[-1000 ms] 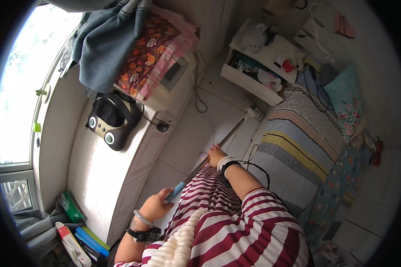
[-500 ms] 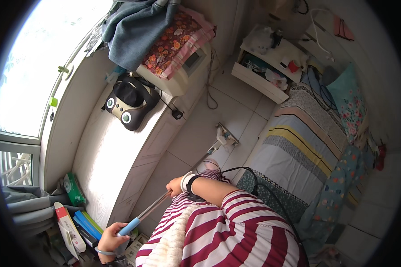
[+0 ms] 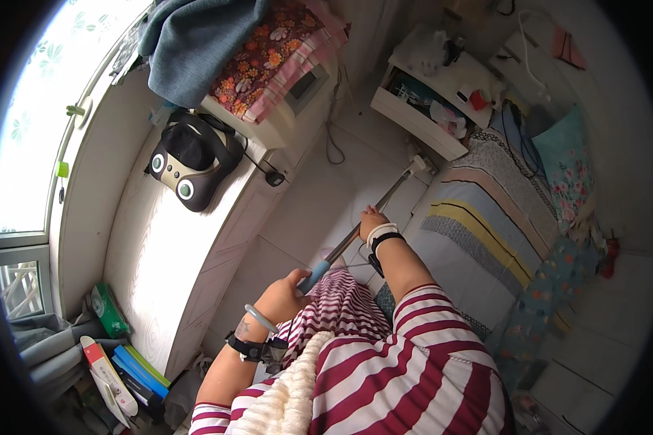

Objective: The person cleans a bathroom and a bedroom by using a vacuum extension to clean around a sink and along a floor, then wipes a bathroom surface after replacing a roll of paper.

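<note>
At far left we see a bright window (image 3: pixel 22 138) and, below it, a row of books (image 3: pixel 123 370) standing beside a green box (image 3: pixel 107 310). Next comes the white table (image 3: pixel 159 275), which carries a black-and-silver portable radio (image 3: pixel 189 163); behind the radio lie a grey-blue cloth (image 3: pixel 196 40) and a floral quilt (image 3: pixel 268 54), folded over a white appliance (image 3: pixel 283 119).

Below centre we find the left hand (image 3: pixel 283 296), wearing a pale bangle and a dark wrist strap. Its grip is wrapped around the blue handle end of a long pole (image 3: pixel 363 221), fingers folded over the shaft. The pole runs diagonally up and to the right above the tiled floor (image 3: pixel 305 210), and its white head (image 3: pixel 417 165) meets the floor close to the foot of a low white shelf (image 3: pixel 428 109).

Further right, the right hand (image 3: pixel 372 220), with a white band and a black watch at the wrist, grasps the same pole near its middle; its fingers seem curled about the shaft, though we cannot see them clearly from this angle. A red-and-white striped garment covers the person's body in the lower foreground.

At right lies a bed with a striped blanket (image 3: pixel 479 232), a floral pillow (image 3: pixel 566 167) and a patterned sheet (image 3: pixel 551 290).
</note>
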Demonstrator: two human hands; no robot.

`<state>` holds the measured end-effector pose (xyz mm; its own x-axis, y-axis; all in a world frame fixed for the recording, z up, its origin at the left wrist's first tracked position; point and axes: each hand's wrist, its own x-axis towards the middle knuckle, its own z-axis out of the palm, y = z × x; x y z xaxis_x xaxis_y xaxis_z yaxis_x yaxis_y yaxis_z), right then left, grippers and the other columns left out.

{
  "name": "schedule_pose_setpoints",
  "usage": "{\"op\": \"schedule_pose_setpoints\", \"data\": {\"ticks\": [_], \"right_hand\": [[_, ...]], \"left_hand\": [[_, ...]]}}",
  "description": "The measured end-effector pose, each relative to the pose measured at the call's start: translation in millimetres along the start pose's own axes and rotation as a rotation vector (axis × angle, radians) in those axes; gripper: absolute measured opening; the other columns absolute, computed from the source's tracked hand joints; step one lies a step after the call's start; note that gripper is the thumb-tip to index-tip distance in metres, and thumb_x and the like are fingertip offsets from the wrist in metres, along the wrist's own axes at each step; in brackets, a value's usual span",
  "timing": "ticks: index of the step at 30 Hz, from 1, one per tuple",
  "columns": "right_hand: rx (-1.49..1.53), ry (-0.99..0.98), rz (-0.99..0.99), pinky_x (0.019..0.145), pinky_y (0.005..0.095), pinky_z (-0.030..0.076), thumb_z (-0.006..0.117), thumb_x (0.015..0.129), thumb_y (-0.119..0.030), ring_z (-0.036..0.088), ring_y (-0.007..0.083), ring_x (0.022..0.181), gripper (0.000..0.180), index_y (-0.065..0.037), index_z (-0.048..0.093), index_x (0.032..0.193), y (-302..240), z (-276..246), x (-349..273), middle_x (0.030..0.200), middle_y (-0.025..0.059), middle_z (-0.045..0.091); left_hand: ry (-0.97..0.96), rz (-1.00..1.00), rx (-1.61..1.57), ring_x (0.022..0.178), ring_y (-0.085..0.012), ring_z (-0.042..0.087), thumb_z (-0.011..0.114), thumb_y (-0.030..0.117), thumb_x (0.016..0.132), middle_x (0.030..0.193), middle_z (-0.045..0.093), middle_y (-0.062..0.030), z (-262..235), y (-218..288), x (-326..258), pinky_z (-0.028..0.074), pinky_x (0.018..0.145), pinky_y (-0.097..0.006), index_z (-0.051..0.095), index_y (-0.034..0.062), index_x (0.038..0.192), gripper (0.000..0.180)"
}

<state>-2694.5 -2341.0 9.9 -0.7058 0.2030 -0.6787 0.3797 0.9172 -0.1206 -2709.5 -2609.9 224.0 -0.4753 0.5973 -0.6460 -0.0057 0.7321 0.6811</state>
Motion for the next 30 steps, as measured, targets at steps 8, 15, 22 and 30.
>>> {"op": "schedule_pose_setpoints", "data": {"ticks": [8, 15, 22, 30], "right_hand": [[-0.154, -0.008, -0.261, 0.096, 0.0419, 0.036, 0.043, 0.083, -0.019, 0.048, 0.0334, 0.114, 0.034, -0.003, 0.056, 0.11, -109, 69, -70, 0.123, 0.0251, 0.047], [0.057, 0.011, -0.652, 0.068, 0.0393, 0.05, 0.062, 0.073, -0.03, 0.063, 0.0324, 0.077, 0.029, -0.004, 0.061, 0.086, -220, 119, -176, 0.076, 0.0166, 0.064], [0.085, -0.112, -1.13, 0.064, 0.0397, 0.048, 0.064, 0.069, -0.028, 0.062, 0.0275, 0.072, 0.02, -0.011, 0.063, 0.08, -318, 179, -257, 0.071, 0.0086, 0.063], [-0.103, -0.07, -0.931, 0.068, 0.0417, 0.049, 0.058, 0.069, -0.019, 0.061, 0.031, 0.08, 0.018, -0.01, 0.064, 0.084, -253, 191, -216, 0.08, 0.0128, 0.064]], "left_hand": [[0.049, -0.114, 0.076, 0.067, -0.0252, 0.059, 0.068, 0.017, 0.072, 0.076, 0.06, -0.0152, -26, -66, -128, 0.047, 0.064, -0.033, 0.051, 0.0068, 0.115, 0.047], [0.08, -0.234, 0.224, 0.07, -0.027, 0.06, 0.071, 0.013, 0.067, 0.083, 0.062, -0.0161, -37, -119, -282, 0.047, 0.066, -0.031, 0.054, 0.0066, 0.112, 0.048], [0.208, -0.515, -0.13, 0.084, -0.0122, 0.058, 0.069, -0.005, 0.064, 0.092, 0.063, -0.0088, -19, -153, -435, 0.045, 0.076, -0.025, 0.055, -0.0011, 0.109, 0.047], [0.251, -0.301, -0.275, 0.084, -0.0118, 0.054, 0.067, -0.004, 0.068, 0.093, 0.059, -0.0075, 38, -199, -370, 0.044, 0.075, -0.024, 0.053, -0.0006, 0.108, 0.043]]}}
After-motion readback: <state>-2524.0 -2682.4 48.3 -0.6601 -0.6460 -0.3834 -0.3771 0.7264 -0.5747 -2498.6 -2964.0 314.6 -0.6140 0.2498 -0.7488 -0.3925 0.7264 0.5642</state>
